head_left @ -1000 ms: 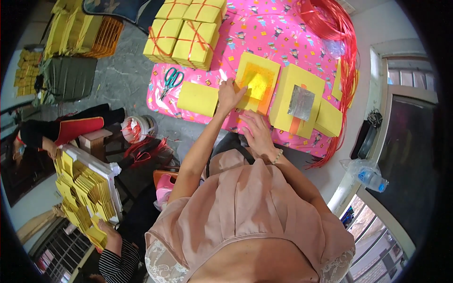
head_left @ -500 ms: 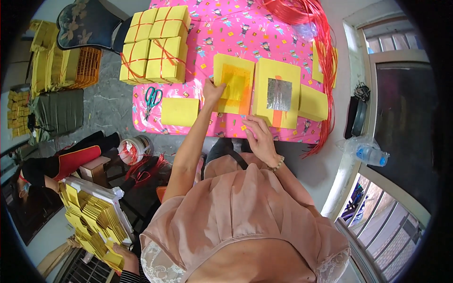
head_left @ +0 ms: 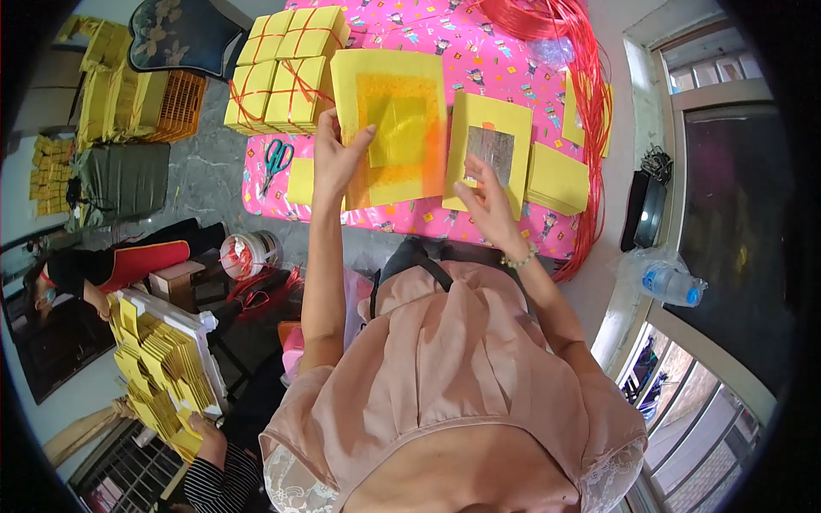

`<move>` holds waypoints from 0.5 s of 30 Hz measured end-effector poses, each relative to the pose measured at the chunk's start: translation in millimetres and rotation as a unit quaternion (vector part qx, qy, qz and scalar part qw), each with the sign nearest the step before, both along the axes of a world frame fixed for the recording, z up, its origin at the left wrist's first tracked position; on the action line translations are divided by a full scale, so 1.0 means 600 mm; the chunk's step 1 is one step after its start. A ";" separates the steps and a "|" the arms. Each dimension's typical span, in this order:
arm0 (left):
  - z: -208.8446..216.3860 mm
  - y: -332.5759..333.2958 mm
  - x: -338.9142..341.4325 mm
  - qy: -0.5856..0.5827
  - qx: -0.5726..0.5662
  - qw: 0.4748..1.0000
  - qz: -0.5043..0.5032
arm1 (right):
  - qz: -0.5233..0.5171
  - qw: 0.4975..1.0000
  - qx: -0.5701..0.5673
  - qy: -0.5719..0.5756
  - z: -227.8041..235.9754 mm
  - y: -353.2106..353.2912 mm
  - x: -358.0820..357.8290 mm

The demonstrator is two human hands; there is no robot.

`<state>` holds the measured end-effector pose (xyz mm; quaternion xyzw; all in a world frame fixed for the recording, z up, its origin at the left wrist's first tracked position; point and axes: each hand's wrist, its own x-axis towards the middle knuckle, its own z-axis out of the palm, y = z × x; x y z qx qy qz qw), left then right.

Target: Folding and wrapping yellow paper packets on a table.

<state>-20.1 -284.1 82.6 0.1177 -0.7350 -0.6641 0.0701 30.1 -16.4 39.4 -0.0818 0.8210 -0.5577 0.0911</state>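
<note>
My left hand [head_left: 335, 162] grips the left edge of a yellow paper sheet [head_left: 346, 77], its thumb on the front. The sheet is raised above the table and bears an orange and gold square; whether it is one layer or several I cannot tell. My right hand [head_left: 492, 205], fingers apart, is over a second yellow paper stack [head_left: 462, 120] with a silver square and an orange strip. It holds nothing that I can see. Right of that lies a plain yellow paper stack [head_left: 558, 179]. Another yellow stack [head_left: 299, 181] is partly covered by my left hand and the raised sheet.
Tied yellow bundles [head_left: 286, 73] and green-handled scissors [head_left: 275, 161] lie left on the pink tablecloth [head_left: 402, 21]. Red plastic strands [head_left: 590, 128] hang over its right side. A bucket [head_left: 250, 255] stands on the floor. At lower left, people handle yellow paper [head_left: 167, 368] on a board.
My left hand has lifted the gold-square sheet off the table, up and leftward. My right hand has moved from the table's front edge onto the silver-square stack.
</note>
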 end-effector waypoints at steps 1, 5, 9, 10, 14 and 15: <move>0.012 0.007 0.005 -0.023 0.059 0.998 -0.008 | 0.002 0.998 -0.059 -0.034 0.002 0.008 -0.009; -0.003 0.074 0.020 -0.043 0.285 0.957 0.002 | 0.019 0.978 -0.188 -0.092 0.018 0.046 -0.040; -0.075 0.146 0.036 -0.073 0.267 0.961 0.005 | 0.020 0.975 -0.190 -0.113 0.000 0.109 -0.044; -0.077 0.165 0.040 -0.086 0.258 0.962 0.011 | 0.008 0.980 -0.160 -0.117 -0.012 0.125 -0.045; -0.108 0.210 0.051 -0.103 0.148 0.983 0.018 | 0.009 0.991 -0.087 -0.102 -0.079 0.163 -0.045; -0.148 0.208 0.053 -0.070 0.118 0.990 0.017 | 0.015 0.991 -0.088 -0.101 -0.091 0.166 -0.045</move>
